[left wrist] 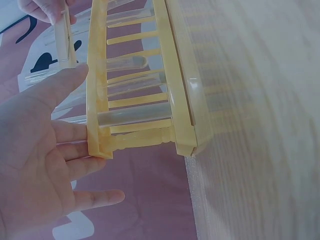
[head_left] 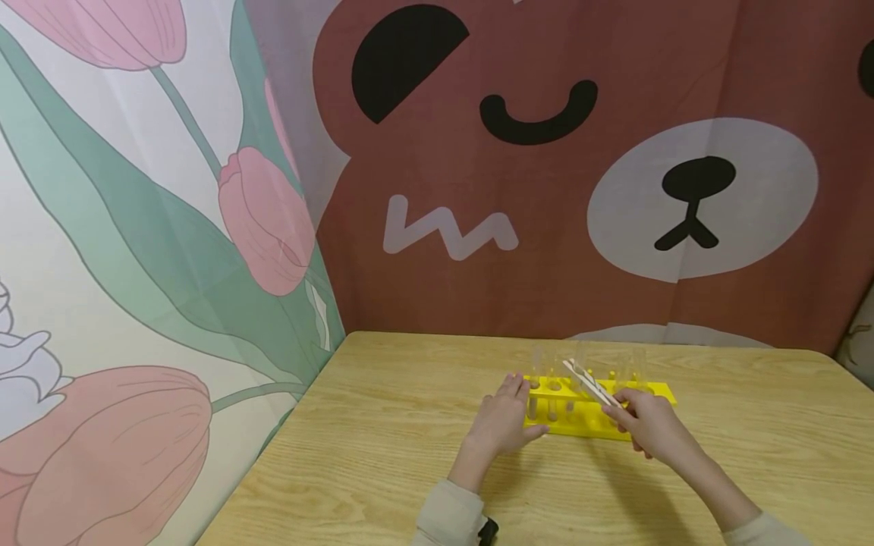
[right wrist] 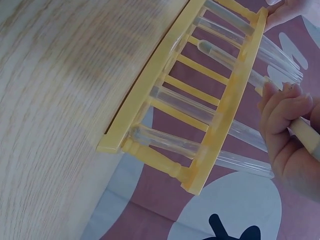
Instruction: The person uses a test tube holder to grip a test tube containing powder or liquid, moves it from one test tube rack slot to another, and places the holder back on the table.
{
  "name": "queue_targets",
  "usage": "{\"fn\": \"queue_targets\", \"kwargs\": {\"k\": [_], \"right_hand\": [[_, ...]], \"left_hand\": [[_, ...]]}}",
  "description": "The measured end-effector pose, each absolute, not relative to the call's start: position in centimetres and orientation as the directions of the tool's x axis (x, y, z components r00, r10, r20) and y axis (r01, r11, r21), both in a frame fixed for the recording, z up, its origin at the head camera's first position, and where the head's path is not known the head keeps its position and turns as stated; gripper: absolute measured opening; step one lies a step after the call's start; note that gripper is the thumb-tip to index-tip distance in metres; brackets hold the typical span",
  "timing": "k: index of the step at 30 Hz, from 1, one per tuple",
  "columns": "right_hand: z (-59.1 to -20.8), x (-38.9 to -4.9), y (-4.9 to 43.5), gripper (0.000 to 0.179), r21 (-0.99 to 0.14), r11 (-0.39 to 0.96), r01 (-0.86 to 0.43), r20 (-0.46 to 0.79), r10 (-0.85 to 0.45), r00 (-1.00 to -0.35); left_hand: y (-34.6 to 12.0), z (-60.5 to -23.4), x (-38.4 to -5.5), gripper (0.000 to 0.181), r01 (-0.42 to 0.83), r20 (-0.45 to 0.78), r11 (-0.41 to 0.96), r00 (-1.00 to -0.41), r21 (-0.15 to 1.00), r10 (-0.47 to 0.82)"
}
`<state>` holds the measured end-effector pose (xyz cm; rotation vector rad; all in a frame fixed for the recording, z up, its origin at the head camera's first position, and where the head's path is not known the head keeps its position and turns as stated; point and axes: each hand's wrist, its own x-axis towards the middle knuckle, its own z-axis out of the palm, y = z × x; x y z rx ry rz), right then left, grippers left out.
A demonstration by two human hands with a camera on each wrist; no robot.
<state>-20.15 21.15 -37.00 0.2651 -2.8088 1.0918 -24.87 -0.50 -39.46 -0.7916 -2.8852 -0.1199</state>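
Note:
A yellow test tube rack [head_left: 587, 428] stands on the table, with several clear test tubes upright in its holes. My left hand [head_left: 500, 421] is at the rack's left end, its fingers stretched out and touching the top plate's edge. In the left wrist view the thumb [left wrist: 70, 80] lies along that plate. My right hand [head_left: 654, 426] grips a wooden test tube clamp [head_left: 592, 385] over the rack, fingers curled around its handle. The clamp's front end is at the upper part of one test tube [right wrist: 222, 57], whose rounded bottom hangs above the rack's base.
The rack stands on a wood-grain table [head_left: 382, 440]. Behind it hangs a brown cloth [head_left: 437, 296] with a bear's face, and a tulip-printed cloth [head_left: 171, 303] borders the left side. Short yellow pegs [head_left: 611, 375] rise from the rack's back.

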Motion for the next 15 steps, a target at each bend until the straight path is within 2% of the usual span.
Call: {"fn": "queue_targets", "kwargs": {"k": [15], "right_hand": [[-36.84, -20.04, 21.04, 0.020, -0.655, 0.724, -0.216, 0.187, -0.121, -0.975]], "left_hand": [[-0.49, -39.51, -25.02, 0.075, 0.514, 0.173, 0.857, -0.847, 0.023, 0.503]]}}
